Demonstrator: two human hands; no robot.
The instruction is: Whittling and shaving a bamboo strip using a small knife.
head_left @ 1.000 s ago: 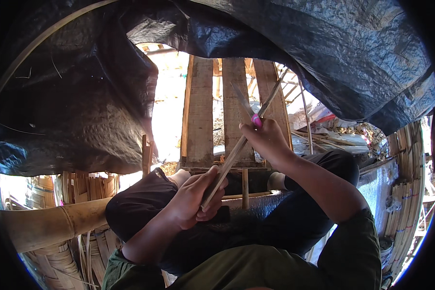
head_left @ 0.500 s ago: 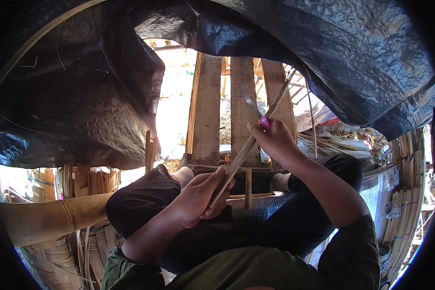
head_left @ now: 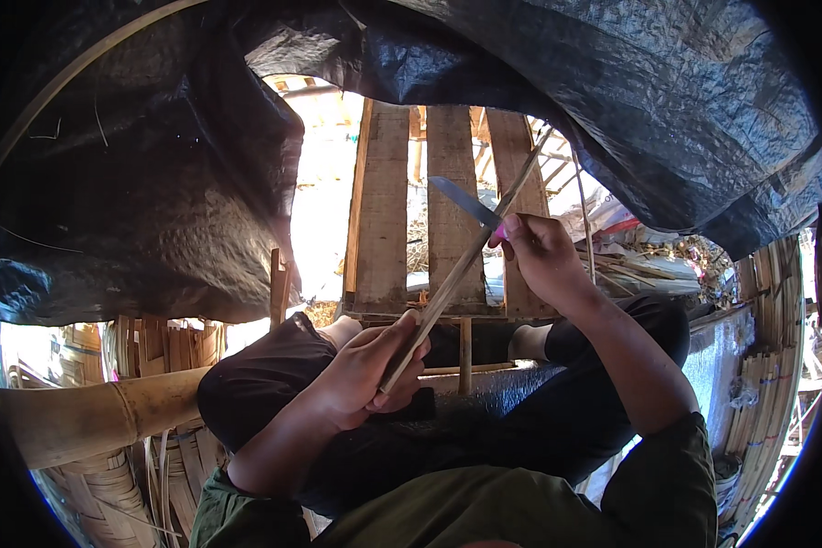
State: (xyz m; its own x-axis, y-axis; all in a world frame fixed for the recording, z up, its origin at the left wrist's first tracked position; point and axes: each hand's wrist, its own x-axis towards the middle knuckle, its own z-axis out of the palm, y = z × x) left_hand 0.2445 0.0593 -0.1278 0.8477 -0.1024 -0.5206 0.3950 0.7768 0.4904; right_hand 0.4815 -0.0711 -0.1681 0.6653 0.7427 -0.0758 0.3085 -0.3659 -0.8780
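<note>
Bamboo strip (head_left: pixel 457 274): long, thin, slanting up and away across the wooden pallet (head_left: pixel 381 210). Left hand (head_left: pixel 365 374), below the pallet's near edge and over the lap, is closed around the strip's lower end. Right hand (head_left: pixel 543 256), in front of the pallet's right plank, is clenched on a knife (head_left: pixel 470 205) with a pink handle; its blade lies against the strip. Thick bamboo pole (head_left: pixel 100 420) lies left of the pallet. Black tarpaulin (head_left: pixel 155 183) hangs above the pallet.

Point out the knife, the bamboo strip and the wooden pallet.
knife (head_left: pixel 461 201): head view, middle of the blade.
bamboo strip (head_left: pixel 457 279): head view, mid-length between the hands.
wooden pallet (head_left: pixel 379 210): head view, left plank.
</note>
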